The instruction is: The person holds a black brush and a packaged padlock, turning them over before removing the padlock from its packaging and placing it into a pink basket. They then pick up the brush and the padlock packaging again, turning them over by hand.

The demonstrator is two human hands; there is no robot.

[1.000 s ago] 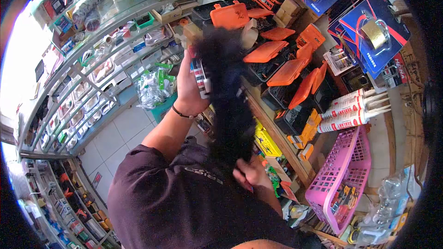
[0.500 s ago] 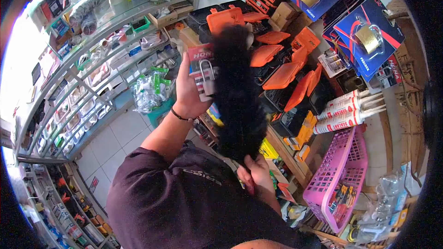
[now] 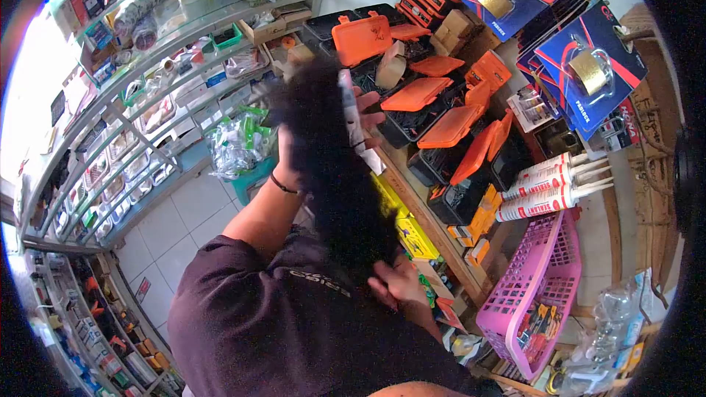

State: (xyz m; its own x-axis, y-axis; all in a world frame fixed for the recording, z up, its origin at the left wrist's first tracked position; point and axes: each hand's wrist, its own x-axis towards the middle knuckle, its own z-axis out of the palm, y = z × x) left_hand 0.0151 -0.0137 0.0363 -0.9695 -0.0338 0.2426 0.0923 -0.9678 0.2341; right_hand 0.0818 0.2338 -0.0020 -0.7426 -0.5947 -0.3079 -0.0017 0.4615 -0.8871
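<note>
A fluffy black duster (image 3: 340, 169) stretches across the middle of the view, blurred by motion. Its lower end meets my right hand (image 3: 401, 283), whose fingers are closed around the handle; the handle itself is hidden. My left hand (image 3: 289, 156) supports a carded padlock pack (image 3: 350, 103), with fingertips showing beyond its far edge. The duster lies across the pack and hides most of it, along with the left palm.
Black cases with orange lids (image 3: 418, 93) line the wooden shelf at right. Padlock cards (image 3: 592, 70) hang above sealant tubes (image 3: 540, 202) and a pink basket (image 3: 515, 323). At left stands a glass display rack (image 3: 158, 151); a bag of clear plastic items (image 3: 239, 143) sits by it.
The duster has swept left over the padlock pack, covering its front, which showed before. The pack has turned more edge-on, and my left fingertips now show beyond it.
</note>
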